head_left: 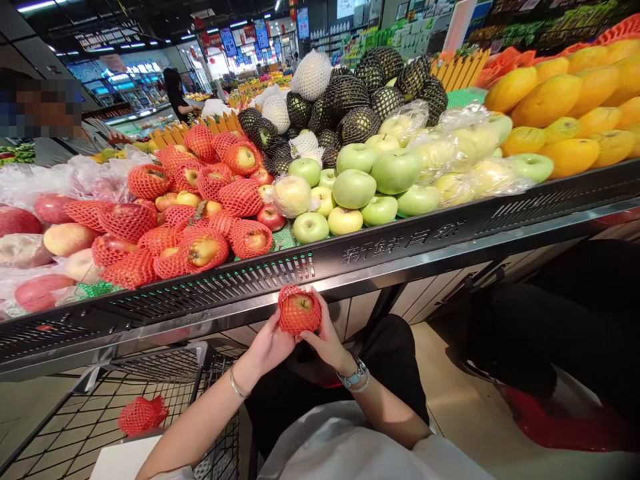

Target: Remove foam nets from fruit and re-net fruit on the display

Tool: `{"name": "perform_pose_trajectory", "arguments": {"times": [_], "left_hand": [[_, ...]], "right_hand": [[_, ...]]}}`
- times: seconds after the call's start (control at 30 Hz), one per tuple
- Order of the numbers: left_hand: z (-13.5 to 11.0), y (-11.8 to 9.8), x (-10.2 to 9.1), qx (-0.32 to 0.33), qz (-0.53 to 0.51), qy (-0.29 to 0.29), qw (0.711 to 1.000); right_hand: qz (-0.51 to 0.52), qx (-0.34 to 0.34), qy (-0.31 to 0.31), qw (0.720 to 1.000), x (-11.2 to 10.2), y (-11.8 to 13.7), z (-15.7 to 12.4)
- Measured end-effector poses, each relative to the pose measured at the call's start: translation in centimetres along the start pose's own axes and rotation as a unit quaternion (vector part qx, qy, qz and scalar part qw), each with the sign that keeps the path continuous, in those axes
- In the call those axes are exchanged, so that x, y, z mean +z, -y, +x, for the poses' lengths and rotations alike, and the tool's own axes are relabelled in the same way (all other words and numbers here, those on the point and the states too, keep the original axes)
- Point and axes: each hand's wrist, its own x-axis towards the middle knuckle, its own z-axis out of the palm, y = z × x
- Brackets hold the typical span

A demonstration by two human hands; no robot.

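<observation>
Between my two hands is a red apple (303,304) wrapped in a red foam net, its stem end facing up toward me. My left hand (274,339) cups it from the left and below, fingers curled against it. From the other side my right hand (325,333) closes on it, thumb at the front. The apple is held just in front of the metal edge of the fruit stand (235,320). Beyond it lie several red-netted apples (200,248) and loose green apples (355,189). Another red-netted fruit (143,415) sits in the shopping cart at my lower left.
The wire shopping cart (60,433) stands left of my legs, with a white flat thing (125,457) in it. Black-netted fruits (347,93) pile up behind the apples; yellow melons (550,97) lie at right. A person (55,127) is at far left; dark clothing (520,333) shows at right.
</observation>
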Motion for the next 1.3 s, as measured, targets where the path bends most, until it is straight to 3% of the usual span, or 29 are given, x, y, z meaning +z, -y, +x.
{"name": "perform_pose_trajectory", "arguments": {"times": [0.3,0.5,0.77,0.97,1.3], "left_hand": [[0.2,-0.6,0.8,-0.017,-0.054,-0.027,0.998],[0.1,-1.0,0.8,-0.014,-0.065,-0.033,0.997],[0.0,-1.0,0.2,-0.003,-0.036,0.020,0.999],[0.2,-0.7,-0.2,0.006,-0.032,0.000,0.999],[-0.2,-1.1,1.3,0.027,-0.057,-0.029,0.998]], "right_hand": [[-0.057,0.001,-0.017,0.998,0.7,-0.1,-0.2],[-0.112,-0.109,-0.159,0.975,0.7,-0.3,-0.1],[-0.222,-0.140,-0.122,0.957,0.0,0.3,-0.1],[-0.262,-0.140,-0.105,0.949,-0.3,0.4,0.0],[-0.240,-0.133,-0.090,0.957,0.3,0.0,-0.8]]}}
